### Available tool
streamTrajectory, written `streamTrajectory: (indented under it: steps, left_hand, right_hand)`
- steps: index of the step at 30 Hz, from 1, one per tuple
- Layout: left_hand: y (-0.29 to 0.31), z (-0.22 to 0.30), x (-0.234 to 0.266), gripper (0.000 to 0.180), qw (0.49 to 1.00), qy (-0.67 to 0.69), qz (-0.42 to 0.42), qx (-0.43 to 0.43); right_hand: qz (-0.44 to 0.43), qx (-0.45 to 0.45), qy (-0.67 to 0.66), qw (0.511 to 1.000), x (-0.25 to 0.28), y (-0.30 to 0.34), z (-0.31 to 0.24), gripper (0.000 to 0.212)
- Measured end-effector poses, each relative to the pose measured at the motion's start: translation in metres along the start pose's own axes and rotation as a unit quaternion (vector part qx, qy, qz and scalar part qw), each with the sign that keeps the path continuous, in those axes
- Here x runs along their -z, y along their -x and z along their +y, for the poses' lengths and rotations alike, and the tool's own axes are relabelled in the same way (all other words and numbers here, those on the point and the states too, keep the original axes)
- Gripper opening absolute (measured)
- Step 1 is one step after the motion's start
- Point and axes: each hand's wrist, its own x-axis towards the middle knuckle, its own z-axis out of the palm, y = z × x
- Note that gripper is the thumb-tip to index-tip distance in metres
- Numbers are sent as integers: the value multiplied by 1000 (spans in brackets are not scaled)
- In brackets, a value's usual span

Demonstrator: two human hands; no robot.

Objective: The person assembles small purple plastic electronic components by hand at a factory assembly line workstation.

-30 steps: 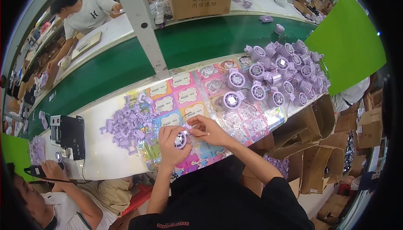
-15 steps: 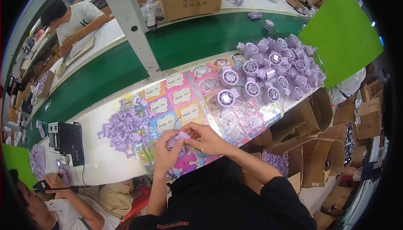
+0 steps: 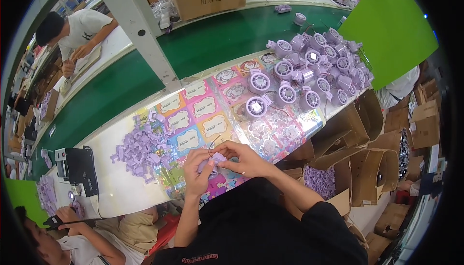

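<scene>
Close to my body, both hands hold one lilac round fan-like housing (image 3: 212,168) over the table's near edge. My left hand (image 3: 197,173) wraps its left side, with the thumb laid across the front. The fingers of my right hand (image 3: 246,161) pinch around a small lilac part (image 3: 219,157) at the top of the housing. A thin dark wire (image 3: 214,142) sticks up above the fingers. Much of the housing is covered by my hands, so I cannot tell how the small part sits on it.
Left of my hands lies a heap of small lilac parts (image 3: 140,144). Many lilac housings (image 3: 314,67) with wires are piled at right. Behind runs a green conveyor belt (image 3: 212,33) and a metal post (image 3: 150,38). Cardboard boxes (image 3: 372,173) stand at lower right; two people work at left.
The head view has shifted slightly, so the table contents sit a little differently. My left thumb now lies higher across the housing, near the small part; both hands keep their hold.
</scene>
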Motion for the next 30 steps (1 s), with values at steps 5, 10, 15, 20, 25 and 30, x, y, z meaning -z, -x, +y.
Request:
streamTrajectory:
  steps: [5,10,15,20,25,30]
  left_hand:
    - [3,-11,3,16,997,78,13,9]
    - [-4,-10,1,15,995,80,-8,56]
    - [-5,-24,-3,24,956,254,119,81]
    - [-3,-21,2,16,994,22,87,69]
    - [-7,-26,-6,15,993,38,79,73]
    - [-6,-28,-4,13,992,53,88,74]
  right_hand:
    - [3,7,16,1000,2,-3,5,35]
    - [7,5,-16,1000,8,-7,8,33]
    - [16,15,64,998,16,-19,-15,28]
    - [217,117,233,941,99,-65,-61,31]
    - [461,55,344,816,239,-115,-77,35]
    - [436,-76,398,804,263,-128,-65,31]
